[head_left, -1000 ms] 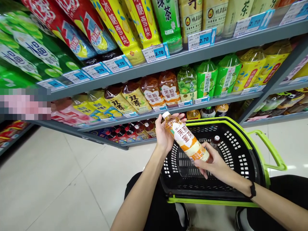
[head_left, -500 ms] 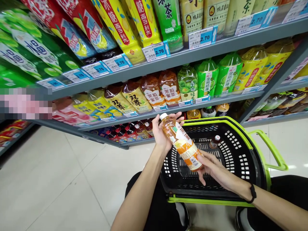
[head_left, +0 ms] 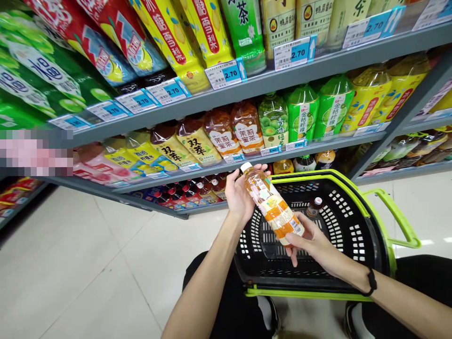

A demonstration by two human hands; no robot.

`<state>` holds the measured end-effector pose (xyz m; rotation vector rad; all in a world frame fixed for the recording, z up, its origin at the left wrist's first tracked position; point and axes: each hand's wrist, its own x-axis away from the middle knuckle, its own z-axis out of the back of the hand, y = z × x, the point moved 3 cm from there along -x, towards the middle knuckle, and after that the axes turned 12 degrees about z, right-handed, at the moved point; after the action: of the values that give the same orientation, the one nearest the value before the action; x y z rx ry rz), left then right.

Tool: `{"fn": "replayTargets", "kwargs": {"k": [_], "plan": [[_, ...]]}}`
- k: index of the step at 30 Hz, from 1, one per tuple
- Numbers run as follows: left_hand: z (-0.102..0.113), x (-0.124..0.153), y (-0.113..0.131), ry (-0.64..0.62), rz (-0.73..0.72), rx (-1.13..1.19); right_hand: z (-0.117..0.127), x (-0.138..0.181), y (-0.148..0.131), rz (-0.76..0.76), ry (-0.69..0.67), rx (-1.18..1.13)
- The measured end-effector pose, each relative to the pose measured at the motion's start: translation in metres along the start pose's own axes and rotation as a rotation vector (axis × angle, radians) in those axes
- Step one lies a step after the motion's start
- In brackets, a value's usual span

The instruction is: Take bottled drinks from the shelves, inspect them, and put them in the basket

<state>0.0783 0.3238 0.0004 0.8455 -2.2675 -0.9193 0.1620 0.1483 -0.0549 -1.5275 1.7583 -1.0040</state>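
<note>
I hold an orange tea bottle (head_left: 271, 205) with a white cap slanted above a black shopping basket (head_left: 356, 221) with a green rim. My left hand (head_left: 239, 193) cradles the bottle's upper part near the cap. My right hand (head_left: 310, 240) grips its lower end, a black band on that wrist. The bottle's back label faces me. Inside the basket, behind the held bottle, lies a dark bottle (head_left: 314, 207) with a pale cap.
Grey store shelves (head_left: 268, 82) hold rows of drink bottles with blue price tags reading 2.70. The same tea bottles (head_left: 235, 129) stand on the middle shelf. The basket's green handle (head_left: 399, 219) sticks out to the right. Pale floor tiles (head_left: 70, 263) spread left.
The bottle has been turned about its long axis between both hands, so the front label with large characters has rotated away and the back label now faces me. Hands stayed nearly in place.
</note>
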Motion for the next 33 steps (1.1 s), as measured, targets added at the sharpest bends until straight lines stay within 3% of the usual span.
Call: {"fn": "replayTargets", "kwargs": {"k": [11,27,33], "plan": [[-0.004,0.0022,0.0041,0.006,-0.014,0.01,0.0016,0.0018,-0.0056,-0.112,0.047,-0.006],[-0.005,0.0021,-0.0026,0.011,0.021,0.032,0.0016,-0.0021,-0.0032,-0.134,0.037,-0.211],[-0.0057,0.0034,-0.0021,0.02,0.017,-0.017,0.0011,0.0025,-0.002,-0.122,0.031,-0.168]]}}
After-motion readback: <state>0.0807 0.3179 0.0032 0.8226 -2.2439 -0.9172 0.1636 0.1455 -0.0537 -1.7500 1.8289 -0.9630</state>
